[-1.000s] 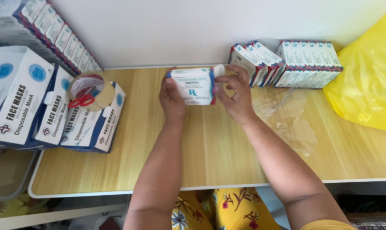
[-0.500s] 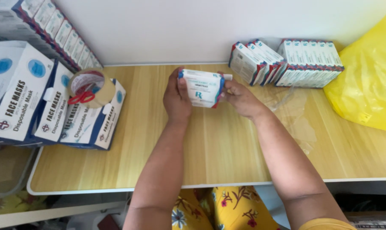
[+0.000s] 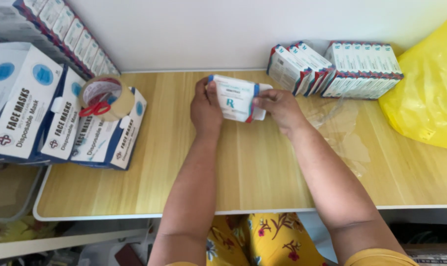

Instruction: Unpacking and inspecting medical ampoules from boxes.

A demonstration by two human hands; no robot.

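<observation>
Both hands hold one small white carton (image 3: 235,97) with blue and red edges above the middle of the wooden table (image 3: 253,172). My left hand (image 3: 206,106) grips its left end, thumb on the front face. My right hand (image 3: 278,106) pinches its right end, where a flap sticks out. The carton is tilted slightly, its printed face toward me.
Several matching small cartons (image 3: 332,69) stand in rows at the back right. A yellow plastic bag (image 3: 428,93) lies at the right. Clear plastic wrap (image 3: 339,128) lies on the table. At the left are mask boxes (image 3: 61,118) with a tape roll (image 3: 107,96) and red scissors on top.
The carton has been turned in my hands and lowered a little toward the table. My right hand has shifted to its right end near the flap.
</observation>
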